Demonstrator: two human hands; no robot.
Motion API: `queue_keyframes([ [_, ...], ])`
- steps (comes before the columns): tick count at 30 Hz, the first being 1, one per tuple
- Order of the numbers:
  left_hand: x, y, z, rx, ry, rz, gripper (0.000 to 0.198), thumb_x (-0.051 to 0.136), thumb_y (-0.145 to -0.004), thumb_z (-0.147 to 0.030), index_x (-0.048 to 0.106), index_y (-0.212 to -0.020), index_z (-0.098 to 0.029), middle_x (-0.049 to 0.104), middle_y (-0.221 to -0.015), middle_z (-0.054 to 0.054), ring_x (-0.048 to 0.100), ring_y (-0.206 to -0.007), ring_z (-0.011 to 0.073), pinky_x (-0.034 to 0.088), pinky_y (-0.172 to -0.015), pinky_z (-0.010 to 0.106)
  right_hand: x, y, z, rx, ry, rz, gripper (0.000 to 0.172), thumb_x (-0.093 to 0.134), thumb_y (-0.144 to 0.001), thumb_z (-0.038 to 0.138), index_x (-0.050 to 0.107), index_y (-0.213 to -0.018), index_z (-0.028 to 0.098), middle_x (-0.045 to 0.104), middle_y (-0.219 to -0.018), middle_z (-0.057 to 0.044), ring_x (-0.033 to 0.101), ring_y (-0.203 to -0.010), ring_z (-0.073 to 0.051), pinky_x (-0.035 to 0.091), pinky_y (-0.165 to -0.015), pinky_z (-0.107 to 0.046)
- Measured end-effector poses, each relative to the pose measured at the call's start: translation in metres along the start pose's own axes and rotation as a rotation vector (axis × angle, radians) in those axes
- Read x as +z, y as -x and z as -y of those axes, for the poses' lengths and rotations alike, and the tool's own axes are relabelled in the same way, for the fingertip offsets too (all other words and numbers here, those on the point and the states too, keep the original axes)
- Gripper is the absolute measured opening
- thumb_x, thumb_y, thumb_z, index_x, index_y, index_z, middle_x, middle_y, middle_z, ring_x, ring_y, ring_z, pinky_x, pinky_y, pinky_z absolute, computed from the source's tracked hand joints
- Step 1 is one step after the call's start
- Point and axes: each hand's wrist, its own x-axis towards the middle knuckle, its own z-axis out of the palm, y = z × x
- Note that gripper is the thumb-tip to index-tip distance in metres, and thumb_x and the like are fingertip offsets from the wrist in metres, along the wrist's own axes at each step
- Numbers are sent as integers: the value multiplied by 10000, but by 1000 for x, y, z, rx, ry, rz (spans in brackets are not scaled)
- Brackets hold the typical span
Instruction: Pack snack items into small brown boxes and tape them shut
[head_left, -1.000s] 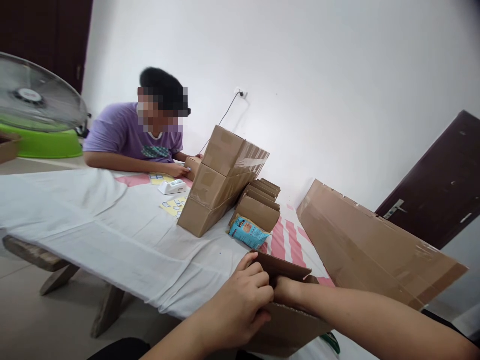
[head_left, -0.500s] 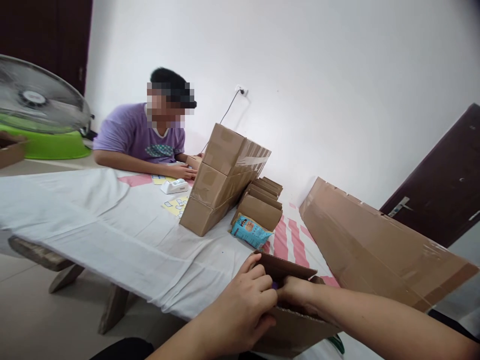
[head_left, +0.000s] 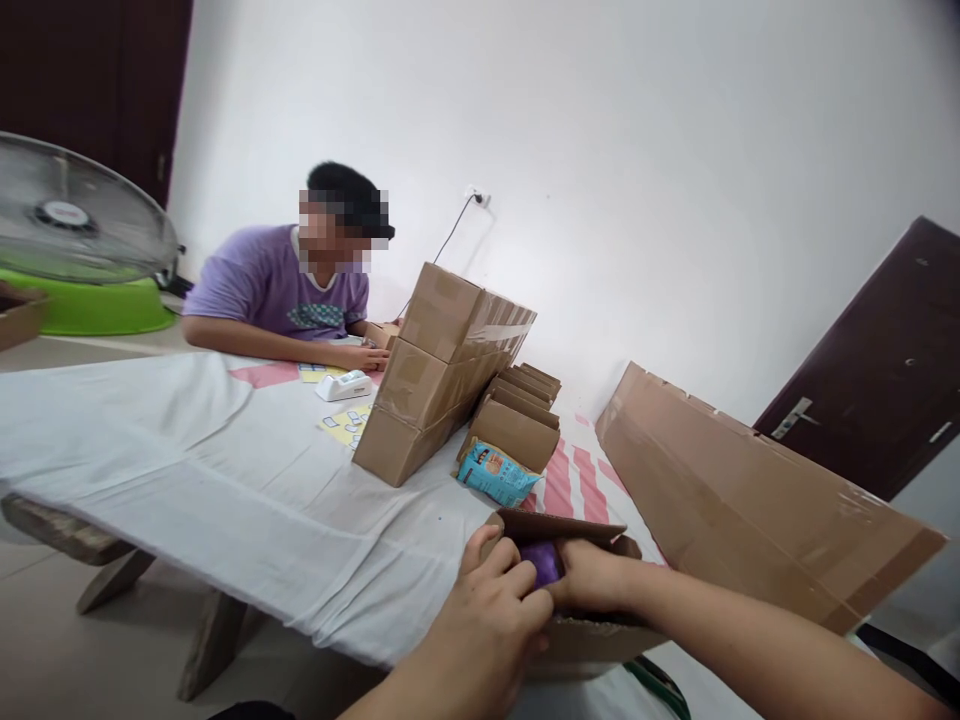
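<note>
A small open cardboard box [head_left: 592, 640] sits at the near edge of the table, its far flap raised. A purple packet [head_left: 541, 563] shows inside it. My left hand [head_left: 487, 615] has its fingers curled over the box's near rim and onto the packet. My right hand [head_left: 592, 578] reaches in from the right and grips the same packet, its fingertips partly hidden in the box.
A person in a purple shirt [head_left: 277, 285] sits at the far end beside a stack of taped boxes [head_left: 439, 370] and a row of flat boxes [head_left: 517, 415]. A blue snack bag [head_left: 495, 472] lies ahead. A long carton [head_left: 750, 495] leans at right; a fan [head_left: 67, 210] stands at left.
The view dropped slightly and the purple packet has come into sight between my hands inside the box. Both hands have shifted a little deeper over the box opening.
</note>
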Motion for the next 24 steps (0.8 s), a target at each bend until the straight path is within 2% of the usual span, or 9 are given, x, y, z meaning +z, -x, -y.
queue_keyframes([
  [2, 4, 0, 2, 7, -65, -38, 182, 718, -750, -243, 537, -741, -220, 577, -733, -38, 428, -802, 188, 186, -973, 437, -21, 5, 19, -28, 101, 26, 557, 833, -509, 377, 658, -1009, 207, 691, -843, -11, 622, -761, -234, 490, -702, -342],
  [5, 3, -2, 4, 15, -127, -76, 160, 642, -789, -139, 521, -714, -212, 570, -711, -29, 415, -776, 187, 216, -945, 425, -45, 15, 48, -121, 211, 16, 532, 771, -623, 359, 619, -1104, 189, 704, -972, -46, 642, -830, -242, 497, -722, -332],
  [9, 0, -6, 8, -9, -152, -89, 169, 619, -784, -98, 525, -703, -213, 577, -699, -32, 430, -776, 188, 228, -936, 425, -53, 29, 70, -225, 555, -99, 500, 724, -685, 399, 606, -1110, 161, 710, -962, -107, 656, -841, -286, 493, -733, -368],
  [12, -4, -7, 16, -73, -198, -57, 167, 597, -783, -87, 547, -687, -214, 587, -710, -19, 448, -785, 195, 256, -925, 434, -54, 37, 71, -377, 690, -157, 544, 692, -710, 318, 536, -1207, 161, 685, -1061, -132, 646, -925, -307, 495, -778, -397],
  [15, -10, -7, 27, -140, -304, -88, 146, 583, -769, -81, 595, -702, -210, 609, -797, 23, 488, -885, 223, 262, -982, 476, -62, 42, 64, -554, 554, -332, 541, 632, -755, 230, 469, -1270, 209, 627, -1187, -112, 602, -1048, -279, 487, -864, -395],
  [18, -19, -6, 39, -180, -394, -190, 185, 571, -740, -47, 642, -730, -218, 621, -983, 63, 464, -1128, 278, 212, -1064, 525, -73, 42, 55, -507, 233, -507, 536, 645, -800, 350, 440, -1281, 235, 607, -1193, -100, 601, -1031, -262, 506, -852, -383],
  [20, -22, -5, 50, -200, -428, -239, 252, 549, -731, -11, 661, -728, -237, 611, -1102, 62, 409, -1238, 303, 191, -1079, 554, -76, 40, 48, -420, -15, -538, 580, 668, -790, 436, 426, -1279, 239, 607, -1174, -90, 614, -994, -253, 525, -811, -370],
  [24, -15, -4, 73, -265, -477, -305, 293, 535, -782, -25, 699, -809, -266, 593, -1195, 77, 391, -1290, 330, 242, -1064, 574, -68, 36, 32, -332, -372, -478, 598, 693, -769, 484, 432, -1248, 239, 615, -1162, -81, 609, -1022, -250, 523, -838, -378],
])
